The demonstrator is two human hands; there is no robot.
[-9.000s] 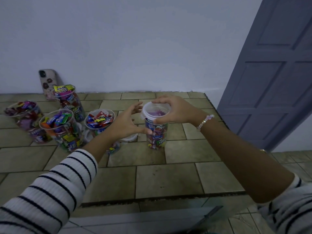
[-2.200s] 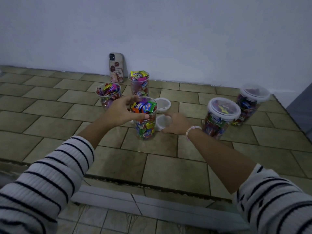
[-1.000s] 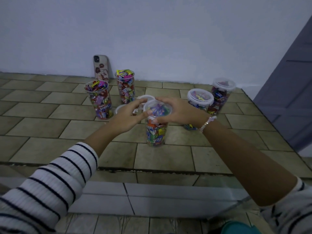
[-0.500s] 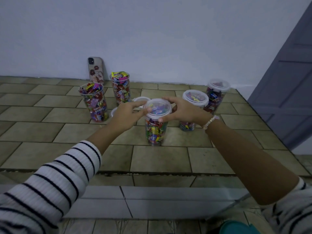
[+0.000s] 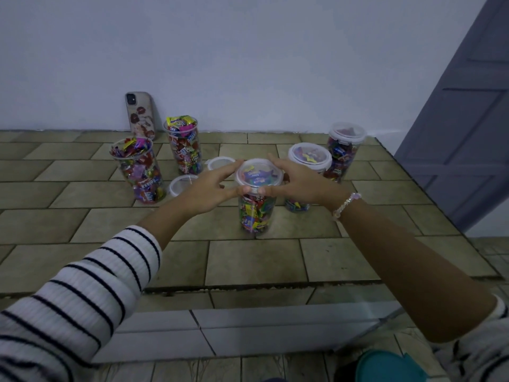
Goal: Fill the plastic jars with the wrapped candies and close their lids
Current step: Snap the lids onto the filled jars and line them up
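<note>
Centre of tiled counter (image 5: 248, 260): candy-filled jar (image 5: 256, 210), upright, clear lid (image 5: 259, 173) seated on its rim. Left hand (image 5: 206, 188) and right hand (image 5: 300, 181) cupped around lid from opposite sides, fingers curled on its edge, thumbs pressed at the near rim. Toward right edge: two lidded jars, nearer (image 5: 308, 164) just behind right hand, farther (image 5: 344, 150) close to back wall. Toward left: two open jars, one (image 5: 139, 172) nearer, one (image 5: 184, 146) nearer the back edge, both heaped with wrapped candies. Two loose lids (image 5: 180, 184) (image 5: 219, 164) flat on counter behind left hand. Phone (image 5: 140, 114) upright against wall at back edge
</note>
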